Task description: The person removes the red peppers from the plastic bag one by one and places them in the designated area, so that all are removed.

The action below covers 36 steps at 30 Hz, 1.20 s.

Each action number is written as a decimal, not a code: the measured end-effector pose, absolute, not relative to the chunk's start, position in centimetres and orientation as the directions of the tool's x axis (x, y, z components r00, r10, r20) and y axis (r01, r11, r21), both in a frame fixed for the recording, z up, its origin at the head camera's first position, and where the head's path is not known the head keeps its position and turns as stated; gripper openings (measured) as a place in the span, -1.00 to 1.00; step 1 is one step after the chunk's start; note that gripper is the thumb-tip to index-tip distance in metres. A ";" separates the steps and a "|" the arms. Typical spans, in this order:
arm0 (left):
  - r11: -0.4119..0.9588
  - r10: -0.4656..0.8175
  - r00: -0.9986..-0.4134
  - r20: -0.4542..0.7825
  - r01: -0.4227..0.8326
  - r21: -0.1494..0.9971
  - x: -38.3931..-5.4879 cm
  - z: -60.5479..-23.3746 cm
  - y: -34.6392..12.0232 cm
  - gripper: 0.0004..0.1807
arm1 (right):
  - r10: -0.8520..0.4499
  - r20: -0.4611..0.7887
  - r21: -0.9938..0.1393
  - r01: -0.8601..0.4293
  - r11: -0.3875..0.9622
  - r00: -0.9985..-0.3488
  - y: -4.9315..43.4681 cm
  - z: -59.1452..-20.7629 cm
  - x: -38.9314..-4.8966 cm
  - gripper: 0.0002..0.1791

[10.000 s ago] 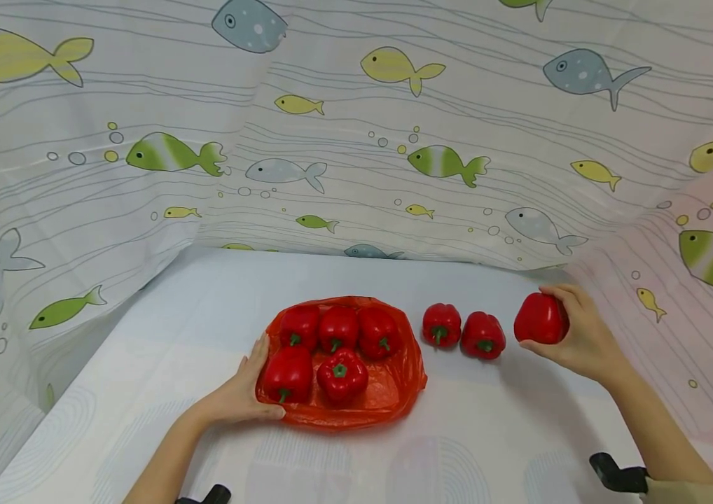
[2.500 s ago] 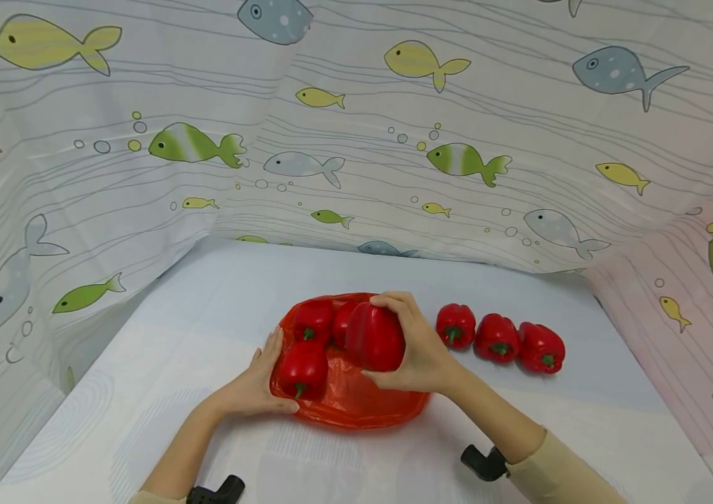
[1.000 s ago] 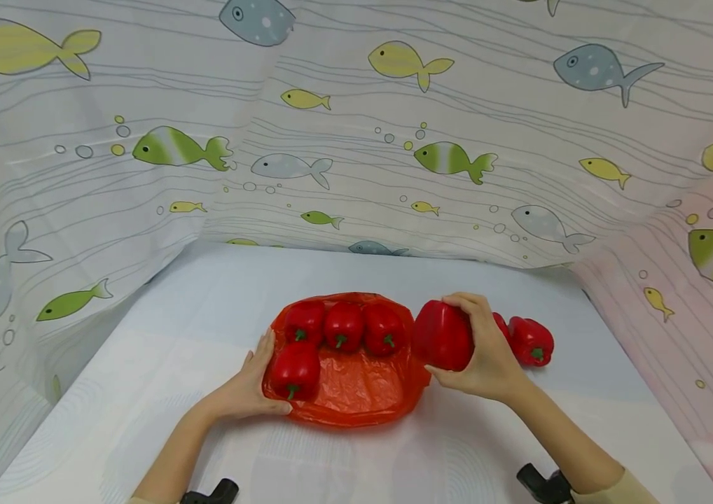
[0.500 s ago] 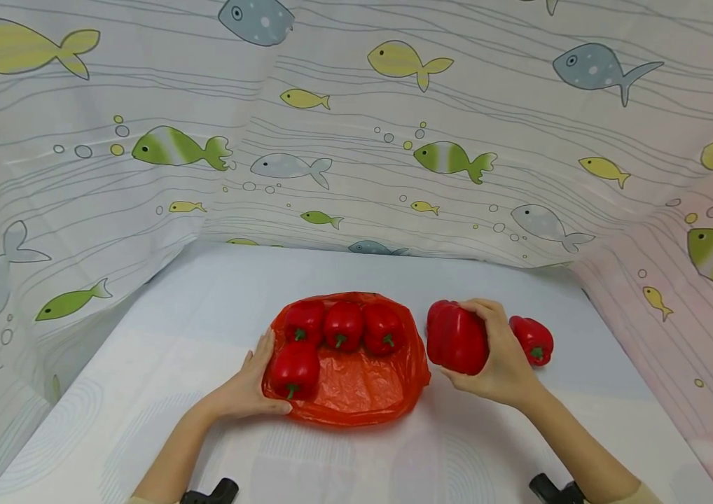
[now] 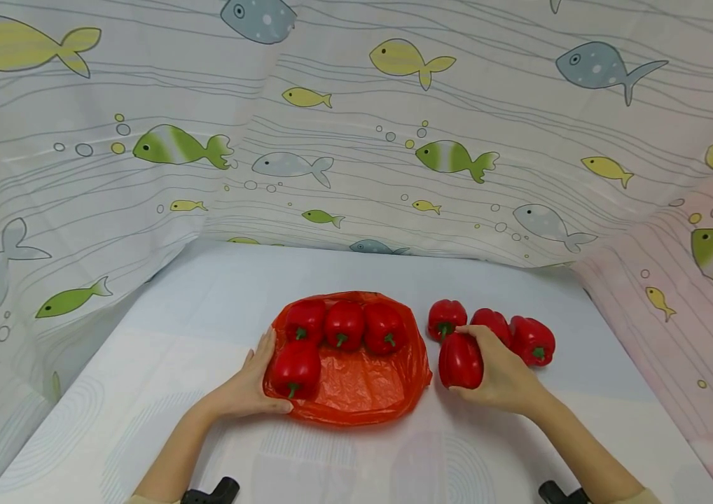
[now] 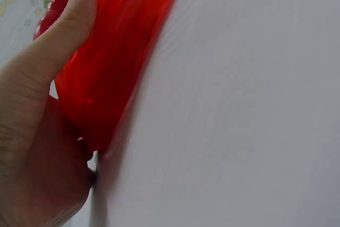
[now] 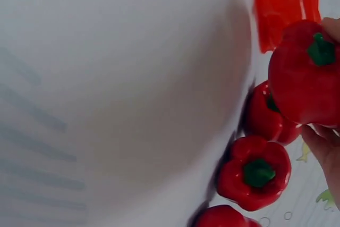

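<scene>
My right hand (image 5: 501, 374) grips a red bell pepper (image 5: 461, 360) just right of the bag, in front of a row of peppers. The right wrist view shows the green stem of this held pepper (image 7: 300, 78). An orange-red plastic bag (image 5: 356, 392), spread into a shallow round shape, sits in the middle of the table. Inside it are several red bell peppers (image 5: 344, 325), lined along the back and left. My left hand (image 5: 252, 385) rests against the bag's left side, fingers extended and thumb along the front edge; the left wrist view shows that thumb (image 6: 69, 30) against the plastic.
Three bell peppers stand on the table right of the bag: a left one (image 5: 447, 318), a middle one (image 5: 492, 325) partly behind my hand, and a right one (image 5: 531, 341). A fish-print curtain (image 5: 356, 126) surrounds the white table (image 5: 356, 465) behind and at both sides.
From above the bag, my right hand has carried the pepper rightward, then lowered it toward me, in front of the row. The bag's right front part is uncovered. The left hand has kept its place.
</scene>
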<state>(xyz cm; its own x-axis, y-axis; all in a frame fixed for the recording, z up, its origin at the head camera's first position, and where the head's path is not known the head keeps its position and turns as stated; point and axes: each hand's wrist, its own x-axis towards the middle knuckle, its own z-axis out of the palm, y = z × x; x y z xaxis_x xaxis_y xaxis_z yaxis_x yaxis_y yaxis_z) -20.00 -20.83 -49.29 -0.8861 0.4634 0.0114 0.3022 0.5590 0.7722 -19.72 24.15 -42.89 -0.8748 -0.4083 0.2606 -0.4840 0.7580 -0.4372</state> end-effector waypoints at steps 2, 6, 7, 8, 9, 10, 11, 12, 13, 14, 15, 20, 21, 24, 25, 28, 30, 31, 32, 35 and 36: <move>0.554 0.465 -0.885 0.013 0.302 0.776 -20.0 -49.4 -20.9 0.46 | -0.412 0.219 -0.437 -0.467 0.769 -0.884 24.2 -43.4 -19.7 0.06; 0.547 0.465 -0.885 0.015 0.301 0.782 -20.0 -49.5 -20.9 0.46 | -0.434 0.167 -0.444 -0.461 0.768 -0.885 24.2 -44.1 -19.9 0.02; 0.548 0.465 -0.885 0.014 0.300 0.781 -20.0 -49.5 -20.9 0.46 | -0.439 0.159 -0.445 -0.461 0.768 -0.884 24.1 -44.3 -19.9 0.01; 0.549 0.466 -0.885 0.012 0.299 0.780 -20.0 -49.5 -20.9 0.46 | -0.441 0.153 -0.445 -0.460 0.768 -0.884 24.1 -44.4 -20.0 0.01; 0.550 0.466 -0.885 0.011 0.300 0.779 -20.1 -49.5 -20.9 0.46 | -0.442 0.150 -0.447 -0.459 0.767 -0.885 24.0 -44.6 -20.0 0.00; 0.552 0.466 -0.885 0.008 0.298 0.778 -20.1 -49.5 -20.9 0.46 | -0.444 0.151 -0.441 -0.462 0.769 -0.883 24.0 -44.7 -20.1 -0.02; 0.552 0.468 -0.884 0.010 0.301 0.778 -20.1 -49.5 -20.8 0.46 | -0.444 0.153 -0.434 -0.464 0.773 -0.883 23.9 -44.7 -20.1 -0.04; 0.551 0.471 -0.882 0.012 0.304 0.777 -20.1 -49.5 -20.8 0.46 | -0.444 0.155 -0.424 -0.465 0.777 -0.883 23.9 -44.8 -20.1 -0.06; 0.552 0.471 -0.882 0.010 0.304 0.776 -20.0 -49.5 -20.8 0.45 | -0.444 0.158 -0.412 -0.467 0.782 -0.882 23.9 -44.9 -20.1 -0.09; 0.552 0.472 -0.881 0.011 0.305 0.776 -20.1 -49.5 -20.8 0.45 | -0.442 0.163 -0.398 -0.468 0.789 -0.882 23.8 -45.0 -20.2 -0.11; 0.553 0.473 -0.881 0.011 0.307 0.775 -20.1 -49.5 -20.8 0.45 | -0.437 0.168 -0.385 -0.467 0.796 -0.884 23.8 -45.1 -20.2 -0.14; 0.555 0.471 -0.882 0.009 0.304 0.774 -20.0 -49.3 -20.7 0.45 | -0.402 0.187 -0.326 -0.443 0.836 -0.896 23.7 -45.2 -20.4 -0.17; 0.554 0.471 -0.882 0.010 0.305 0.775 -20.0 -49.3 -20.8 0.45 | -0.399 0.188 -0.318 -0.440 0.840 -0.897 23.7 -45.1 -20.4 -0.16; 0.551 0.475 -0.880 0.012 0.308 0.776 -20.0 -49.3 -20.8 0.45 | -0.392 0.189 -0.302 -0.433 0.849 -0.900 23.7 -44.8 -20.3 -0.08; 0.551 0.476 -0.879 0.012 0.309 0.775 -20.0 -49.3 -20.8 0.45 | -0.388 0.191 -0.301 -0.430 0.851 -0.902 23.7 -44.6 -20.3 -0.04; 0.550 0.476 -0.879 0.014 0.310 0.775 -20.0 -49.4 -20.8 0.45 | -0.373 0.214 -0.322 -0.425 0.846 -0.903 23.8 -43.8 -20.4 0.05; 0.550 0.475 -0.880 0.015 0.310 0.776 -20.0 -49.4 -20.9 0.45 | -0.364 0.248 -0.343 -0.433 0.833 -0.898 23.7 -43.1 -20.4 0.09; 0.550 0.475 -0.880 0.015 0.311 0.775 -20.0 -49.4 -20.9 0.45 | -0.364 0.271 -0.353 -0.443 0.824 -0.891 23.7 -42.7 -20.4 0.12; 0.549 0.475 -0.880 0.017 0.311 0.776 -20.0 -49.4 -20.9 0.45 | -0.364 0.299 -0.358 -0.457 0.814 -0.882 23.6 -42.3 -20.5 0.15; 0.550 0.473 -0.881 0.012 0.306 0.777 -20.0 -49.4 -20.9 0.45 | -0.369 0.396 -0.354 -0.510 0.784 -0.841 23.3 -41.4 -20.5 0.20; 0.549 0.473 -0.881 0.012 0.305 0.778 -20.0 -49.4 -20.9 0.45 | -0.372 0.428 -0.343 -0.528 0.776 -0.824 23.2 -41.1 -20.5 0.22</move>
